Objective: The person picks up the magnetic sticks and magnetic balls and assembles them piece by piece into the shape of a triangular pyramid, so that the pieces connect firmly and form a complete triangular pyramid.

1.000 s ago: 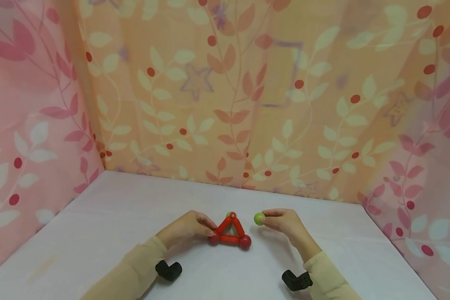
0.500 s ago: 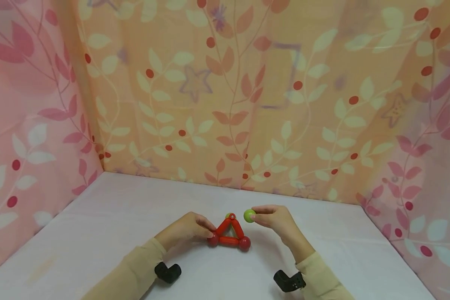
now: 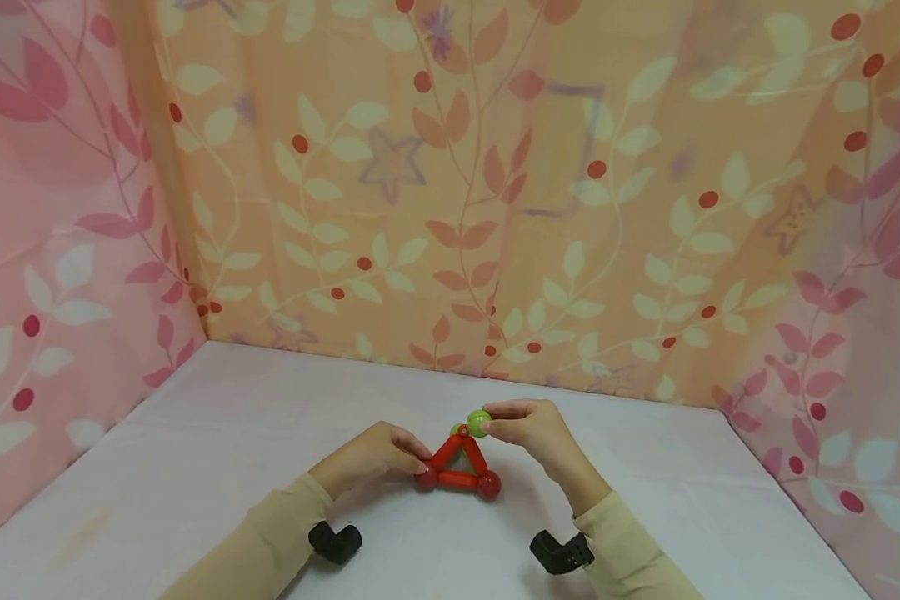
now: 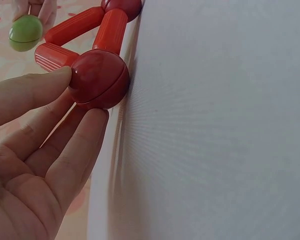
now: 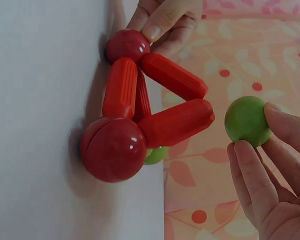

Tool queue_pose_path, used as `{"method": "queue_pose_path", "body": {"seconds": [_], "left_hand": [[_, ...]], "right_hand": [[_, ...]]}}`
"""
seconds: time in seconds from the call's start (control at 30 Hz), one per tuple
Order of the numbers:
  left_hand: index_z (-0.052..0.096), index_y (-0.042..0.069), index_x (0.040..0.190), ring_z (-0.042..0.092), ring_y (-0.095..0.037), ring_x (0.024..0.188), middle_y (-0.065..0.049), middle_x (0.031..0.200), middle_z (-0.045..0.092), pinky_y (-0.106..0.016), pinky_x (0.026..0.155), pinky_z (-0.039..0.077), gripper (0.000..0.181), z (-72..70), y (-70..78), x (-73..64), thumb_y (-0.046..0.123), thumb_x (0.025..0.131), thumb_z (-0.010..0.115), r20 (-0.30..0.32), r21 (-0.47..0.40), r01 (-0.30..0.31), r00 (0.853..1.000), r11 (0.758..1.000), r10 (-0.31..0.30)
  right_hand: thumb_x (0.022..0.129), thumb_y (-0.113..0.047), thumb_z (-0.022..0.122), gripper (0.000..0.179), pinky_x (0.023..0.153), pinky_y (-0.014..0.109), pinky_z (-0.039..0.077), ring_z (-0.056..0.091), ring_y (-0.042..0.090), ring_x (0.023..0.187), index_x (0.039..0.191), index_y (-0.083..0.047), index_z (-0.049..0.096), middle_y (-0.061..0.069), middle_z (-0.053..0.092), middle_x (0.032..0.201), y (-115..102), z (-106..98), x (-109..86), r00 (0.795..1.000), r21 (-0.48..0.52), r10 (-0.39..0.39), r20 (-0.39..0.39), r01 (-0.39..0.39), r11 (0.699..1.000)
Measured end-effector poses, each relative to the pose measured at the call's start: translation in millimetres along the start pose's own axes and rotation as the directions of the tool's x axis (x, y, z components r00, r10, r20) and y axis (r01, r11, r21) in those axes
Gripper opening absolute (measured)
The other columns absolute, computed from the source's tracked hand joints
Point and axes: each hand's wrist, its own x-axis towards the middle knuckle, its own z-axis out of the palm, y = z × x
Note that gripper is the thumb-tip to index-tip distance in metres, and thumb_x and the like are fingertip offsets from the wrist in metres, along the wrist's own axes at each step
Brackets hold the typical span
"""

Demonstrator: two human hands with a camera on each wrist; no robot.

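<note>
On the white table stands a frame of red ribbed rods (image 5: 180, 125) and dark red balls. My left hand (image 3: 381, 454) pinches its left red ball (image 4: 100, 79) between thumb and fingertips. The other red ball (image 3: 489, 485) sits at the front right corner. Two rods lean together into a peak, their tips meeting without a ball. Beside that peak my right hand (image 3: 543, 437) holds a green ball (image 5: 248, 121) by its fingertips, a small gap from the rod tips in the right wrist view. A second green ball (image 5: 155, 155) is low behind the frame, partly hidden.
The white cloth-covered table (image 3: 270, 400) runs back to a flowered orange curtain (image 3: 390, 208). Pink flowered curtains (image 3: 60, 208) close off both sides. A black angled device (image 3: 335, 543) is worn at each wrist.
My right hand has moved left with the green ball, from well right of the frame to beside its peak. My left hand and the red frame have stayed in place.
</note>
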Motion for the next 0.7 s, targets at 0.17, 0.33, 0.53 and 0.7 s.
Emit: {"method": "queue_pose_path", "body": {"seconds": [0.17, 0.33, 0.53, 0.7], "left_hand": [[0.077, 0.004, 0.102, 0.062, -0.012, 0.089, -0.003, 0.096, 0.076, -0.024, 0.081, 0.05, 0.021, 0.0, 0.0, 0.9, 0.009, 0.082, 0.076, -0.009, 0.018, 0.005, 1.0, 1.0, -0.005], [0.077, 0.004, 0.102, 0.063, -0.012, 0.087, -0.004, 0.095, 0.075, -0.025, 0.08, 0.052, 0.02, 0.6, 0.3, 0.1, 0.009, 0.082, 0.076, -0.012, 0.014, 0.004, 1.0, 1.0, -0.004], [0.077, 0.004, 0.1, 0.064, -0.012, 0.083, -0.003, 0.094, 0.075, -0.024, 0.076, 0.052, 0.018, 2.5, -0.8, -0.2, 0.009, 0.083, 0.076, -0.016, 0.034, 0.001, 1.0, 0.999, 0.0], [0.077, 0.005, 0.1, 0.064, -0.012, 0.082, -0.004, 0.094, 0.076, -0.025, 0.077, 0.052, 0.018, 2.9, -0.4, -0.3, 0.008, 0.083, 0.076, -0.02, 0.041, 0.012, 1.0, 0.999, -0.011]], "right_hand": [[0.086, -0.017, 0.076, 0.027, 0.096, 0.041, 0.055, 0.072, 0.016, 0.095, 0.111, -0.005, 0.076, 0.009, 0.077, 0.105, -2, 5, 1.7, 1.0, -0.009, -0.023, 0.021, 0.023, 1.0], [0.086, -0.018, 0.076, 0.027, 0.096, 0.043, 0.054, 0.072, 0.017, 0.096, 0.11, -0.006, 0.076, 0.009, 0.077, 0.105, -3, 8, 2.3, 0.999, -0.028, -0.034, 0.019, 0.035, 0.999], [0.086, -0.019, 0.076, 0.026, 0.097, 0.047, 0.053, 0.072, 0.018, 0.097, 0.108, -0.007, 0.077, 0.009, 0.077, 0.104, -2, 10, 2.7, 0.999, -0.053, -0.044, 0.017, 0.045, 0.998], [0.085, -0.018, 0.077, 0.025, 0.096, 0.046, 0.054, 0.072, 0.018, 0.096, 0.107, -0.007, 0.077, 0.008, 0.077, 0.103, -3, 13, 3.0, 0.999, -0.066, -0.052, 0.015, 0.053, 0.996]]}}
